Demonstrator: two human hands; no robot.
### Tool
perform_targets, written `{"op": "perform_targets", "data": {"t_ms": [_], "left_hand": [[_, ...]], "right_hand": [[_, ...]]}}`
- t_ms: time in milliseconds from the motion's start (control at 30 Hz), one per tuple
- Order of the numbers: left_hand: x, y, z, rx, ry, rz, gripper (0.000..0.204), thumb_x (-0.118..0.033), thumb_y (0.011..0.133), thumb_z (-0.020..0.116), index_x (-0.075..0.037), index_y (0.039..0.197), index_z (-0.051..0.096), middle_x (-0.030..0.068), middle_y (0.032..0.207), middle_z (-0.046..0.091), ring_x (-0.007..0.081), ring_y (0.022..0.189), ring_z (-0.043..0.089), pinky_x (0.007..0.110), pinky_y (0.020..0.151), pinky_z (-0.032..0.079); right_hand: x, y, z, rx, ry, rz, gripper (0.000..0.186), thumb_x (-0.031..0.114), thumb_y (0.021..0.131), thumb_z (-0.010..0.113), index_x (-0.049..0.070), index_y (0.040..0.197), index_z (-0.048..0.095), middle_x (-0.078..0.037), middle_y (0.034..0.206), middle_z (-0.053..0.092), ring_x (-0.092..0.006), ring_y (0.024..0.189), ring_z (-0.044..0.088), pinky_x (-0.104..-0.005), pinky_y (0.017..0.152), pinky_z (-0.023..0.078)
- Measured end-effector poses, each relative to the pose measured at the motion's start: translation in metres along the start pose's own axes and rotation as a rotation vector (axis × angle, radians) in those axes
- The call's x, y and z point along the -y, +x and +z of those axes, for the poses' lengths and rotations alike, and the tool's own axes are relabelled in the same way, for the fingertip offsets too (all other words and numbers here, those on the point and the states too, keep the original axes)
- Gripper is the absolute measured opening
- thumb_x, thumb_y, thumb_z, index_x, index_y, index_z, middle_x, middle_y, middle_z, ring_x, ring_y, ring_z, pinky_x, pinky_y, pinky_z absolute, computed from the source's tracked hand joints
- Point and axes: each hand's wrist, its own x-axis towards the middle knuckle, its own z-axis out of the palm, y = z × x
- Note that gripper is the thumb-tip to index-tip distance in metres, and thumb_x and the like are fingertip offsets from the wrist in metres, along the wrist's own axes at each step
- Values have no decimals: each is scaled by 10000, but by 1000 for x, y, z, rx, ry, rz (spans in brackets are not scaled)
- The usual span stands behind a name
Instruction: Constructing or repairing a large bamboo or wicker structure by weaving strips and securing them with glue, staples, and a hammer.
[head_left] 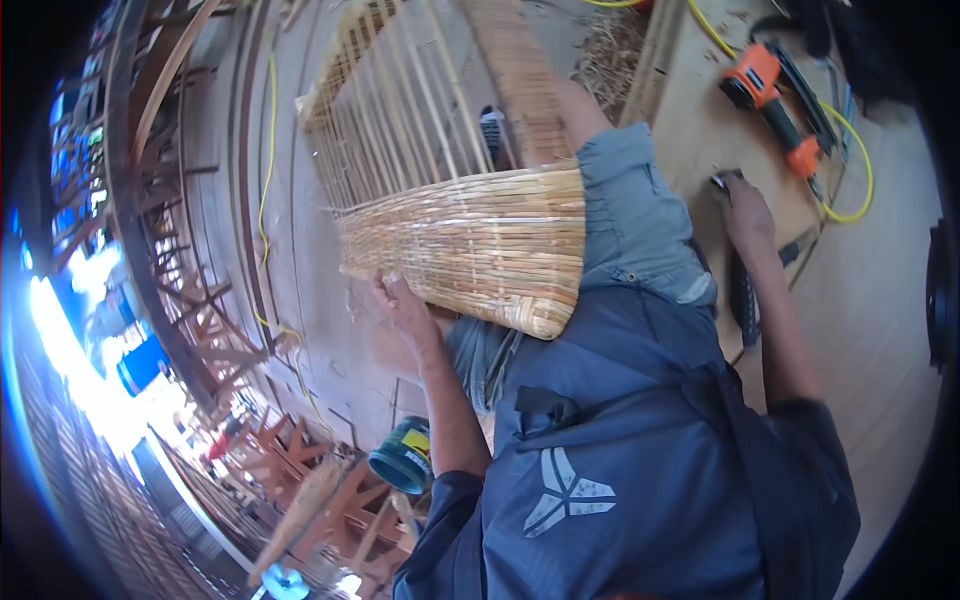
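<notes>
Weave (460, 250): some rods (390, 130) cut off by top edge; shorts (640, 220) partly hidden beneath it
Left hand (405, 305): fingertips blurred against weave's edge, contact unclear
Right hand (750, 215): dark thing (722, 181) at fingertips too small to tell, grip unclear
Yellow hose (869, 185): runs out past top edge
Blue thing (143, 365) in left background: blurred, kind unclear
Black thing (875, 55) at upper right: sinks into dark rim

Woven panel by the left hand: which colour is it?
The woven panel is yellowish tan, best seen in head view.

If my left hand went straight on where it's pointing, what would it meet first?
Probably the woven panel, its edge right by your left hand; whether they already touch is hard to tell.
</notes>
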Motion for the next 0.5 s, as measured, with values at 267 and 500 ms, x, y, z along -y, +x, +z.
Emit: {"op": "perform_targets", "data": {"t_ms": [267, 500], "left_hand": [[70, 0, -3, -141, -856, -700, 492, -353, 922, 463, 6, 1252, 401, 145, 1150, 526, 256, 1016, 542, 355, 847, 470], [143, 53, -22, -215, -887, -851, 631, -482, 874, 529, -77, 1331, 368, 110, 1294, 460, 281, 1162, 455, 438, 968, 376]], "right_hand": [[120, -41, -21, 593, 1042, 20, 330, 306, 904, 551, -4, 1008, 596, -59, 812, 624, -132, 683, 595, -259, 579, 467], [164, -66, -9, 793, 717, 69, 460, 419, 939, 415, 13, 1101, 557, -74, 871, 621, -133, 652, 584, -267, 548, 451]]}}
